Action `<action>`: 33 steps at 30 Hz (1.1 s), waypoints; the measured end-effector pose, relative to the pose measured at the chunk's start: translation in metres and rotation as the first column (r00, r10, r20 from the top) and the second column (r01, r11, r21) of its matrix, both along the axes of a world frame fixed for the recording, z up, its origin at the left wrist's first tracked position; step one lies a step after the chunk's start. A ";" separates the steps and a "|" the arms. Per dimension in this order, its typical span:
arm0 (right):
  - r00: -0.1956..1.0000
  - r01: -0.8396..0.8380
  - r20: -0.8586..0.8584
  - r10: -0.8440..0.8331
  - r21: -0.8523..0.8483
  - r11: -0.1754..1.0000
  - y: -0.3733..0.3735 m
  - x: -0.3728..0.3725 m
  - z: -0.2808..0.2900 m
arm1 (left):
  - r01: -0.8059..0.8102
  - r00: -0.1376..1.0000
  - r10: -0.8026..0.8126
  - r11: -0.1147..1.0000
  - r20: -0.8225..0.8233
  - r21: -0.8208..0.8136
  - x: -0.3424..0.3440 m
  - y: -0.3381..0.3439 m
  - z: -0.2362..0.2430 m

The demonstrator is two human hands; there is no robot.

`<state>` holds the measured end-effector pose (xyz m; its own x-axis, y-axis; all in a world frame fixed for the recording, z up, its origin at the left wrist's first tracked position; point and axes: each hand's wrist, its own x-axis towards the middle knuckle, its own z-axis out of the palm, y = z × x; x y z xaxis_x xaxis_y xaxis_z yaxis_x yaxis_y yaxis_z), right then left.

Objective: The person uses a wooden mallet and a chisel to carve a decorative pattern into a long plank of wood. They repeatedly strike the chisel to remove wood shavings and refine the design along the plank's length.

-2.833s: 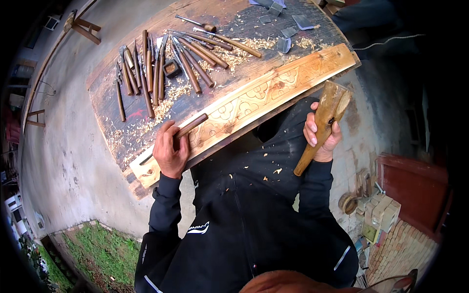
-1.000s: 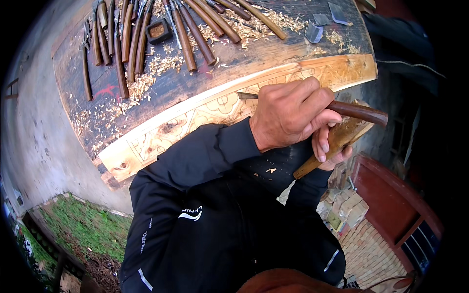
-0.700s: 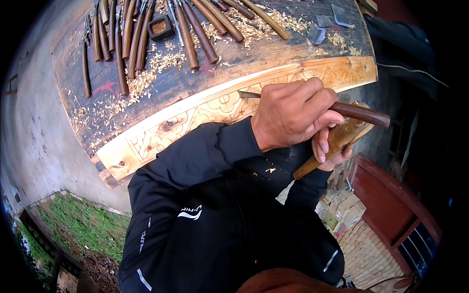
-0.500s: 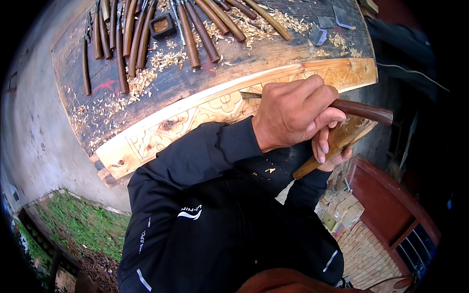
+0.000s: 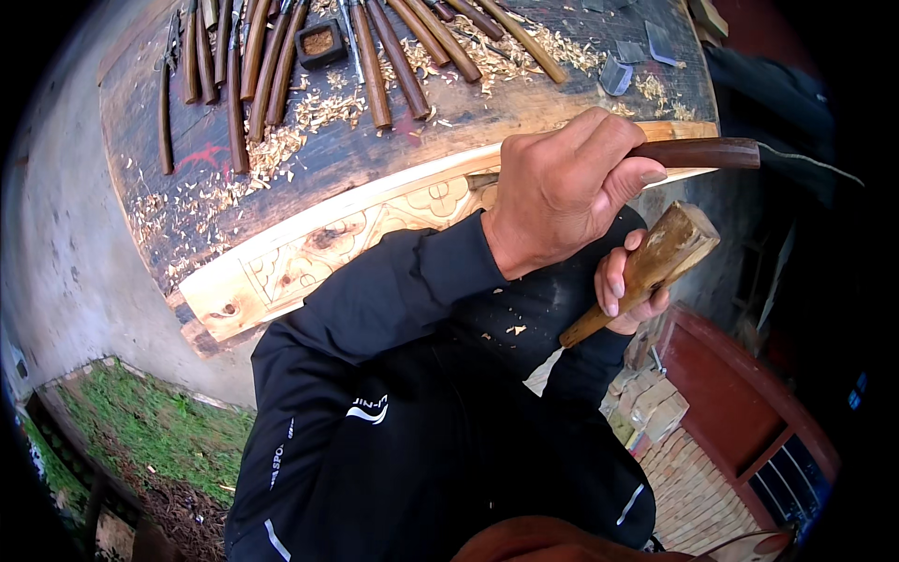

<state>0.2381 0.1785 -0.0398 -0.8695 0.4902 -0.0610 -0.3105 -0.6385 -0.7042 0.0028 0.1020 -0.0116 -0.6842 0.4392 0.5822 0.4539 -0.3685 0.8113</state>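
- Left hand [image 5: 567,192]: knuckles up, arm reaching in from 8 o'clock, grip curled round one chisel [image 5: 707,153], handle toward 3 o'clock, blade toward 9.
- Right hand [image 5: 644,311]: at 4 o'clock from the left, grip wrapped round one wooden mallet [image 5: 660,260].
- One carved board [image 5: 309,245] runs beneath the left hand, 8 to 2 o'clock, along the table [image 5: 361,161]; blade contact unclear.
- One square box [image 5: 323,58] at 10 o'clock; at least ten wood-handled tools [image 5: 373,84], 9 to 12.
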 end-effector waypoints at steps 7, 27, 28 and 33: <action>1.000 -0.011 0.029 0.011 -0.015 1.000 -0.002 -0.001 0.002 | -0.040 0.996 0.039 0.999 0.086 0.009 -0.006 0.001 0.000; 0.779 -0.080 0.015 -0.627 0.994 -0.075 0.097 -0.134 0.218 | -0.189 0.978 0.182 0.980 0.098 0.060 -0.009 -0.007 -0.003; 0.771 -0.275 0.019 -0.636 0.911 -0.306 0.091 -0.142 0.211 | -0.189 0.977 0.181 0.980 0.116 0.067 -0.009 -0.006 -0.004; 0.653 -0.375 -0.239 -0.719 0.722 -0.581 0.102 -0.143 0.241 | -0.180 0.974 0.168 0.981 0.152 0.074 -0.011 -0.008 -0.003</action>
